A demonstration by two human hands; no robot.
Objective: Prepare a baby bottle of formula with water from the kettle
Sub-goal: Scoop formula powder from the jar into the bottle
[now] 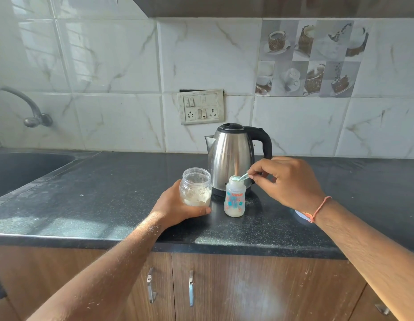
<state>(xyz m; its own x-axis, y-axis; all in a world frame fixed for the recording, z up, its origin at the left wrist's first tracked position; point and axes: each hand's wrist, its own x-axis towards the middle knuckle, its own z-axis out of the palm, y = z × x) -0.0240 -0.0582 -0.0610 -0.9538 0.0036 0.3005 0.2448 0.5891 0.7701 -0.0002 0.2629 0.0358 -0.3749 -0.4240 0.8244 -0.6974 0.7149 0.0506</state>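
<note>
A small open baby bottle [234,199] with coloured print stands upright on the black counter, with white powder at its bottom. My right hand [286,181] pinches a pale scoop [242,177] whose bowl rests tipped at the bottle's mouth. To the bottle's left, my left hand [178,205] wraps around a clear open jar [196,187] holding white formula powder. The steel kettle [233,156] with a black lid and handle stands just behind the bottle, lid shut.
The black counter [108,205] runs to a front edge above wooden cabinet doors [247,286]. A dark sink [20,170] and tap [27,107] are at the far left. A switch socket plate [201,107] is on the tiled wall. Something white [301,215] peeks from under my right wrist.
</note>
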